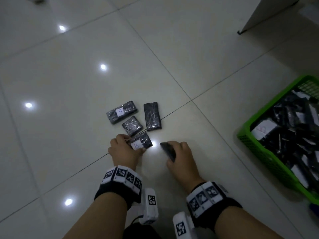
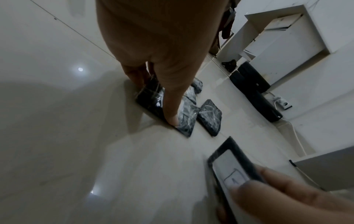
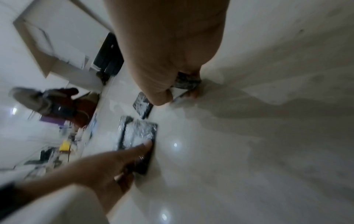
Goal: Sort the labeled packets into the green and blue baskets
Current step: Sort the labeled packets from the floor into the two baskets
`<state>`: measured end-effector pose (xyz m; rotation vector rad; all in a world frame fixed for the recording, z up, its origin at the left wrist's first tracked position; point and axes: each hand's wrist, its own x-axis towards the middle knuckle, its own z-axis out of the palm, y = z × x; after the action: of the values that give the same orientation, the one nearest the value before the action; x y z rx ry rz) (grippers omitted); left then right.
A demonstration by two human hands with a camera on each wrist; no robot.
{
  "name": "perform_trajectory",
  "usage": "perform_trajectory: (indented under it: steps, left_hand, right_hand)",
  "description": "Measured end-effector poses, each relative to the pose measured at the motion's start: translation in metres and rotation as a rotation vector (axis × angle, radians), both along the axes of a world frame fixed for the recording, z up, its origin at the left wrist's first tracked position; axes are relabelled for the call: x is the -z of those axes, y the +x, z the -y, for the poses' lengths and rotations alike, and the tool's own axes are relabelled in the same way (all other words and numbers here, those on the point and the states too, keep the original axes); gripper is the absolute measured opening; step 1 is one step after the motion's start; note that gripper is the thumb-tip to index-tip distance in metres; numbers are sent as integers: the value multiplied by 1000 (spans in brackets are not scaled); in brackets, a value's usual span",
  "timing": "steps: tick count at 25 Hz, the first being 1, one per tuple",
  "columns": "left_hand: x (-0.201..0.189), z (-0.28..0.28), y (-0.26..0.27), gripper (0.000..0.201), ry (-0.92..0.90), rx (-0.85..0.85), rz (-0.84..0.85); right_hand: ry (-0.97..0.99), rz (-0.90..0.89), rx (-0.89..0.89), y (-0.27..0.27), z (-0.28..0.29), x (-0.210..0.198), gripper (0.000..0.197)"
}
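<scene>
Several black, plastic-wrapped packets lie on the tiled floor. My left hand [image 1: 131,144] grips the nearest one, a packet with a white label [image 1: 142,142], thumb on its near edge; this packet [image 2: 153,98] still rests on the floor. My right hand [image 1: 172,152] holds another dark packet [image 1: 167,150] tilted just above the floor; its white label [image 2: 229,169] shows in the left wrist view. Beyond my hands lie a labelled packet [image 1: 121,112], a small packet [image 1: 132,125] and a long packet [image 1: 152,116]. The green basket [image 1: 253,149] stands to the right, holding many packets.
A white furniture panel [image 1: 269,12] stands at the back right. A bit of something blue [image 1: 312,209] shows at the right edge below the green basket. Black bags [image 2: 252,84] lie by the far wall. Open floor lies to the left.
</scene>
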<state>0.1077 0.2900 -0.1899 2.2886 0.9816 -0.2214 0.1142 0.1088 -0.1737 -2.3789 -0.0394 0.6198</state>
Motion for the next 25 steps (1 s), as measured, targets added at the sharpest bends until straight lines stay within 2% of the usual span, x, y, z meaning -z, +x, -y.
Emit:
perform_trajectory:
  steps: [2,3,5,6,9,11,18,23,25]
  left_hand:
    - [-3,-4,1,50,-102,29,-40]
    - [-6,-3,2,40,-190,32,-28]
    - [-12,-1,8,21,-408,-29,45]
    - [-16,2,12,16,-524,-89,85]
    - [-34,18,30,5,-862,-221,165]
    - [-46,34,41,16,-978,-201,190]
    - [-79,109,77,25,-1048,-23,238]
    - [-100,196,97,47,-1001,202,271]
    - [-108,242,103,51,-1017,287,274]
  right_hand:
    - [190,-96,148,18,3,-5,35]
    - [342,-166,276,25,3,-8,27]
    - [627,-320,533,40,2,-16,18]
    - [702,-354,608,46,3,-17,16]
    - [772,-348,669,61,10,-22,20]
    - [786,-320,683,68,17,-28,26]
    - [812,-126,751,80,80,-59,36]
    - [696,265,1015,76,163,-82,36]
    - [594,410,1060,71,205,-92,32]
